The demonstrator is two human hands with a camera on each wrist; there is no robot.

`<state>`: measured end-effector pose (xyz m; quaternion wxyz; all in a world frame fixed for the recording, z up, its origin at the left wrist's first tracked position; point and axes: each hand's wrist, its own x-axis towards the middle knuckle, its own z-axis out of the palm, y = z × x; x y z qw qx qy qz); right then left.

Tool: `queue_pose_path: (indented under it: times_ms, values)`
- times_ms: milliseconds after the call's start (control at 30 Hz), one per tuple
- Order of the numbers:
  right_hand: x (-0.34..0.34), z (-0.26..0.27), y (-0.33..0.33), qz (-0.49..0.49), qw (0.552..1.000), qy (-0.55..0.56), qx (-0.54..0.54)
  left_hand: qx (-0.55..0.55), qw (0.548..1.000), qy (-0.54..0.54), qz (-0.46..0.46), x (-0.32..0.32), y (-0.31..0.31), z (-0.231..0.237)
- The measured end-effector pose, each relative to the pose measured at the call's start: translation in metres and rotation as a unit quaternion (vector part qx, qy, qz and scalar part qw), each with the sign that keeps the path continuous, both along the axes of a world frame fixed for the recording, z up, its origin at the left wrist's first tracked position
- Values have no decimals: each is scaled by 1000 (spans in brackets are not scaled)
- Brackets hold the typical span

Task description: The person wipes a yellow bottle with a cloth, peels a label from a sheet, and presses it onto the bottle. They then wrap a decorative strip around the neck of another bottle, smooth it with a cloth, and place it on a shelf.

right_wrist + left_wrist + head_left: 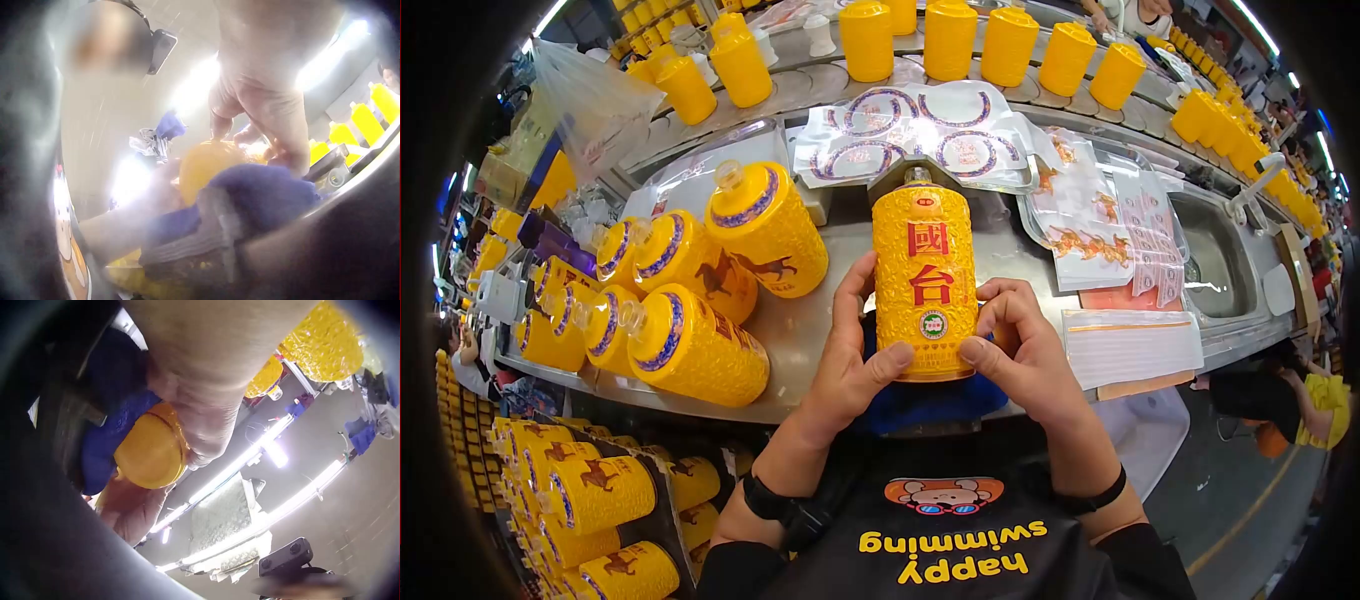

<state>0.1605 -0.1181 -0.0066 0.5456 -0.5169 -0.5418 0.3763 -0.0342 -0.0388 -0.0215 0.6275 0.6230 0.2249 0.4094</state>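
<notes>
A yellow embossed bottle (924, 270) with large red characters and a small green-and-white round emblem leans back in front of me in the head view, its neck pointing away. My left hand (847, 350) holds its left side, thumb at the lower front edge. On the other side my right hand (1030, 345) grips the lower right, thumb on the front and fingers bent beside it. Blue cloth (900, 405) lies under the bottle. Both wrist views show the bottle's smooth round base (150, 453) between the hands, with the blue cloth (262, 194) against it.
Several yellow bottles with horse pictures (770, 235) lean on the left of the metal table. Patterned decal sheets (915, 125) lie behind the held bottle. A tray of decals (1040, 225) and a sink (1222, 255) are on the right. More bottles (948, 40) line a conveyor beyond.
</notes>
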Motion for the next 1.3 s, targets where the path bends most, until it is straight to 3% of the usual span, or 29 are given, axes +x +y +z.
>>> queue_pose_path:
  times_ms: [300, 1300]
  values:
    - [3, 3, 0, 10, 1000, -18, -22, -44, 998, -37, -16, -2, 2, -2]
    - [1, 5, 0, 17, 1000, 14, -17, -7, 1000, -26, -4, -1, 1, -5]
